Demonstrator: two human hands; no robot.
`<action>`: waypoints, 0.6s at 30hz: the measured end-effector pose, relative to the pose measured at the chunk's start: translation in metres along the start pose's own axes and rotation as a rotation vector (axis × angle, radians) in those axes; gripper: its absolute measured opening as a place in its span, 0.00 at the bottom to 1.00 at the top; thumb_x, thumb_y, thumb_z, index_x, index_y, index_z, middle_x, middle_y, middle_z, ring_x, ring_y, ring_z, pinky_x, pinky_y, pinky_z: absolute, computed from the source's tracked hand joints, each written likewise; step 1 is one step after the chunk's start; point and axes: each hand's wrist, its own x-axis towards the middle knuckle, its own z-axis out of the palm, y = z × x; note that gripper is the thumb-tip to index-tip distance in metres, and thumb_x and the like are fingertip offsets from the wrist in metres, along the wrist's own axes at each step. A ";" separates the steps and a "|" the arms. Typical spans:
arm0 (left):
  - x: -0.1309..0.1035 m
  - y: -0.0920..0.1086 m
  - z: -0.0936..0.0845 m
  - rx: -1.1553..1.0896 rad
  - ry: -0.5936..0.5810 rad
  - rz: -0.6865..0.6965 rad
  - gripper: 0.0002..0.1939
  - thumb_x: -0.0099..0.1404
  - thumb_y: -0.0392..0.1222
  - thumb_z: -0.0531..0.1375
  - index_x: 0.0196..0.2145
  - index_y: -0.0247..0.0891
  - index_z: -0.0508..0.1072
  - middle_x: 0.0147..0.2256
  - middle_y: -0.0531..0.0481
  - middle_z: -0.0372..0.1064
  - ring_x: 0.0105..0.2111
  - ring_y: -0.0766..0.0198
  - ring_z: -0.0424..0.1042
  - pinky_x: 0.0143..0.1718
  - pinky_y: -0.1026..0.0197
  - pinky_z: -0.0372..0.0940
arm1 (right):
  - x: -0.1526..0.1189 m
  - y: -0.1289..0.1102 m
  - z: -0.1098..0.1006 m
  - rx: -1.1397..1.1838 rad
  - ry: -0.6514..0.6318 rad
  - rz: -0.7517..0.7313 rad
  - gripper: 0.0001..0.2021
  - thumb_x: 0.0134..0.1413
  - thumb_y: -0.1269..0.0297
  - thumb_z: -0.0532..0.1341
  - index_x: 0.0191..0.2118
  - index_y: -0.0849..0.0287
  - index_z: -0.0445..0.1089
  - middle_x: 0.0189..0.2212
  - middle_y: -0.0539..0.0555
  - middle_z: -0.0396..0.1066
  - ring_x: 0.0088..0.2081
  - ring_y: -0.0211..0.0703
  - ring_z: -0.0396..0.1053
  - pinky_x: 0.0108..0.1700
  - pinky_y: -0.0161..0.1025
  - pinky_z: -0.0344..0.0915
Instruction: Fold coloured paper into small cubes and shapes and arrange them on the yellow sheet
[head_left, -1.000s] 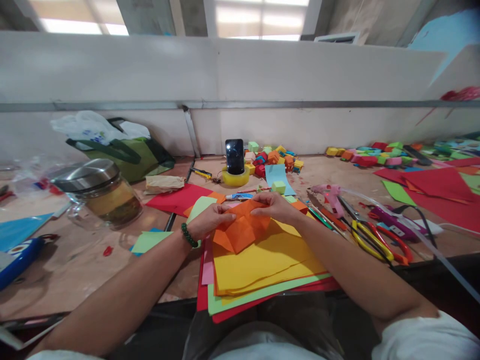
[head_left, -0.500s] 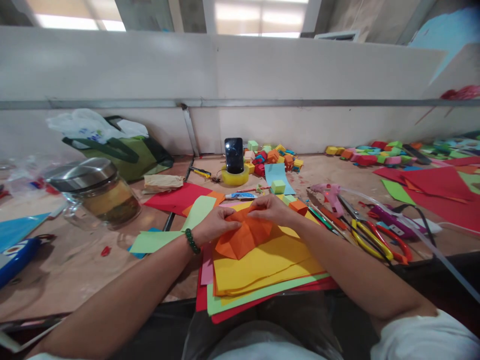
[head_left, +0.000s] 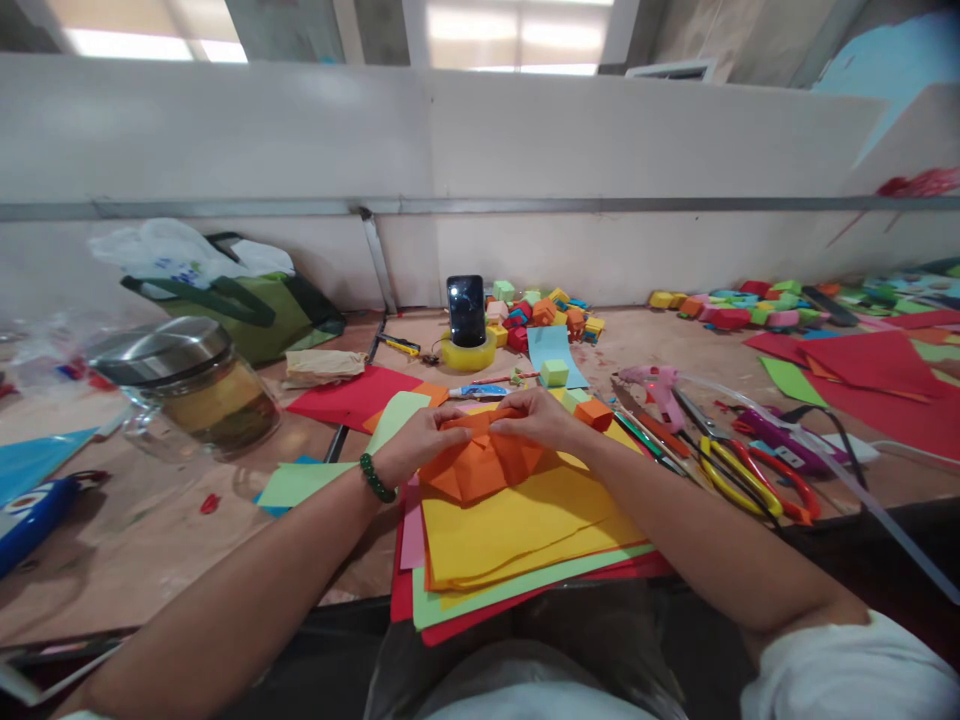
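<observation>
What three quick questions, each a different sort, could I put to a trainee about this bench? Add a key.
1. Multiple choice: what do the left hand and the right hand both hold?
a) the scissors
b) a folded orange paper
c) a glue gun

2. True or false: the metal lid is on the glass mug.

3. Fill in the colour: the phone stands upright at the ____ tape roll.

Key: 1 b; 2 true; 3 yellow.
</observation>
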 end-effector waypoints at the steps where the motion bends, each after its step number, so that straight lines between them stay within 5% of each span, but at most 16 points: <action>1: 0.000 0.001 0.000 -0.047 -0.005 -0.022 0.17 0.41 0.44 0.69 0.30 0.34 0.75 0.24 0.53 0.72 0.22 0.67 0.68 0.23 0.67 0.59 | 0.001 0.001 0.000 0.020 -0.008 -0.004 0.14 0.37 0.55 0.66 0.24 0.61 0.69 0.18 0.46 0.61 0.21 0.33 0.56 0.23 0.32 0.51; 7: 0.002 0.001 -0.003 -0.004 -0.103 -0.010 0.15 0.41 0.44 0.69 0.27 0.34 0.77 0.23 0.51 0.73 0.27 0.63 0.71 0.28 0.65 0.63 | 0.001 -0.001 -0.004 0.055 0.006 -0.075 0.11 0.36 0.59 0.66 0.24 0.60 0.68 0.20 0.46 0.62 0.23 0.33 0.57 0.26 0.32 0.54; 18: -0.001 0.002 0.000 0.192 0.034 0.150 0.16 0.47 0.48 0.62 0.28 0.31 0.79 0.25 0.49 0.74 0.25 0.64 0.68 0.26 0.65 0.62 | -0.004 0.001 0.009 -0.103 0.065 -0.303 0.07 0.44 0.65 0.61 0.31 0.60 0.73 0.29 0.51 0.73 0.32 0.41 0.69 0.37 0.37 0.65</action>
